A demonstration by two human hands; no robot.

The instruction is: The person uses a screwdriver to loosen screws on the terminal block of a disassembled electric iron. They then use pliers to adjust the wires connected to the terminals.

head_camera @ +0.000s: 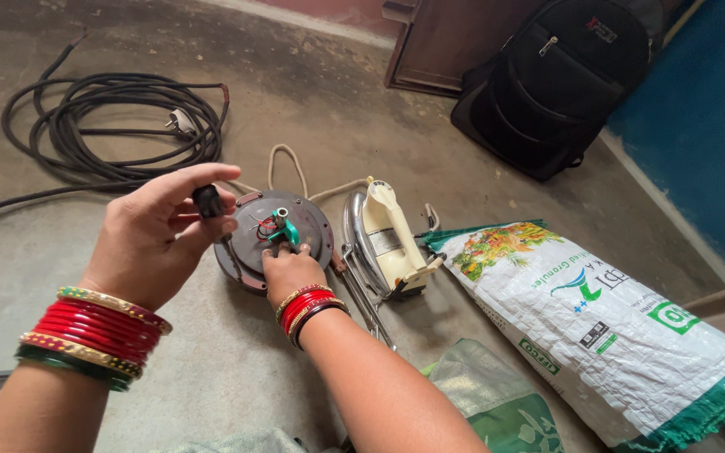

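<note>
1. Right now the left hand (157, 239) is raised above the floor, its thumb and fingers pinched shut on a small black knob-like part (208, 201); a thin dark stem hangs from that part toward the disc below.
2. Just to the right of that hand and lower down, the right hand (289, 270) rests on the near edge of a round dark-brown metal disc (308, 222), fingers curled and pressing down on it; whether they grip anything cannot be told.
3. Just beyond the right hand's fingertips, a green plastic fitting with a small metal ring (283, 226) sits at the disc's centre, with thin red wires beside it.
4. Both wrists carry stacked red, gold and green bangles.
5. Immediately right of the right hand, a cream-coloured electric iron with a shiny metal soleplate (386, 239) stands tilted on its side, touching or nearly touching the disc.
6. A beige braided cord (291, 164) loops on the floor beyond the disc.
7. Farther right of the iron lies a white woven plastic sack with green trim and a printed picture (597, 327).
8. Near the right forearm lies a green cloth bag (497, 403).
9. Beyond the left hand, well apart, a thick black cable with a pale plug (102, 126) is coiled on the grey concrete floor (337, 92).
10. Far off to the right, a black backpack (564, 80) leans against dark wooden furniture (446, 46) beside a blue wall (706, 134).
</note>
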